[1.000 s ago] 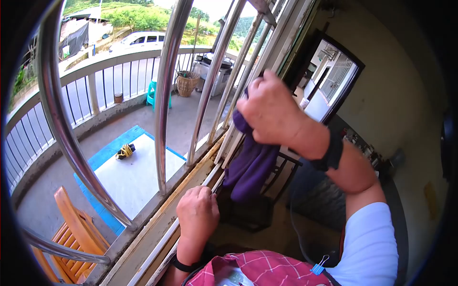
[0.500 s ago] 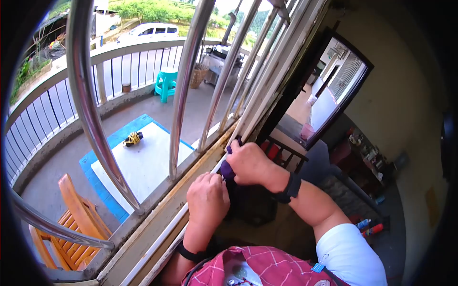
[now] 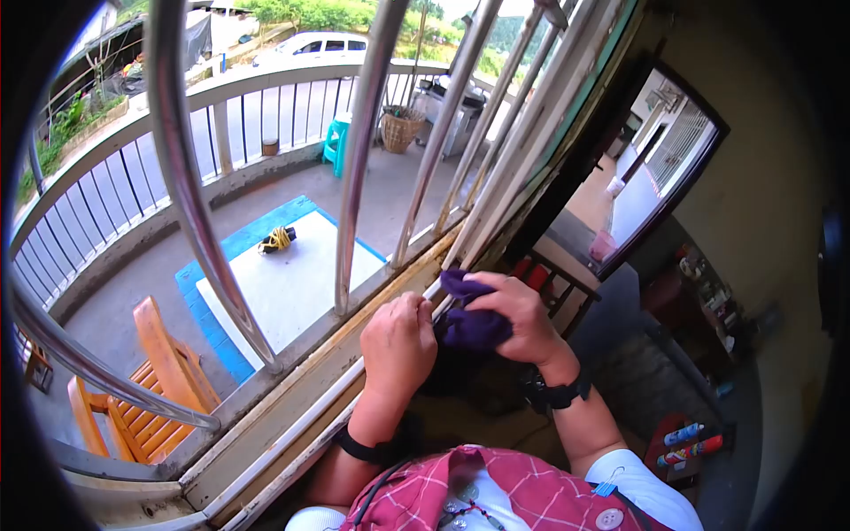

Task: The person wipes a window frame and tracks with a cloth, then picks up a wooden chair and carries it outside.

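My right hand [image 3: 524,320] is closed around a dark purple cloth [image 3: 476,326], bunched up beside the white window frame edge [image 3: 352,379]. Part of the cloth sticks out above the fingers and part hangs below them. Just left of it, my left hand [image 3: 398,343] rests at the frame with its fingers curled in a pinch. Whatever sits between those fingertips, if anything, is hidden. Both wrists wear black bands.
Metal window bars [image 3: 354,168] stand along the sill. Beyond them are a blue-edged table [image 3: 310,292] with a yellow cord bundle [image 3: 278,239], a wooden chair [image 3: 164,380] and a teal stool [image 3: 336,146]. Inside, a doorway and spray cans [image 3: 691,447] are on the right.
My right hand has drawn back from the frame to the right, and more of the purple cloth shows. My left hand has shifted slightly up and right. The whole view has also shifted.
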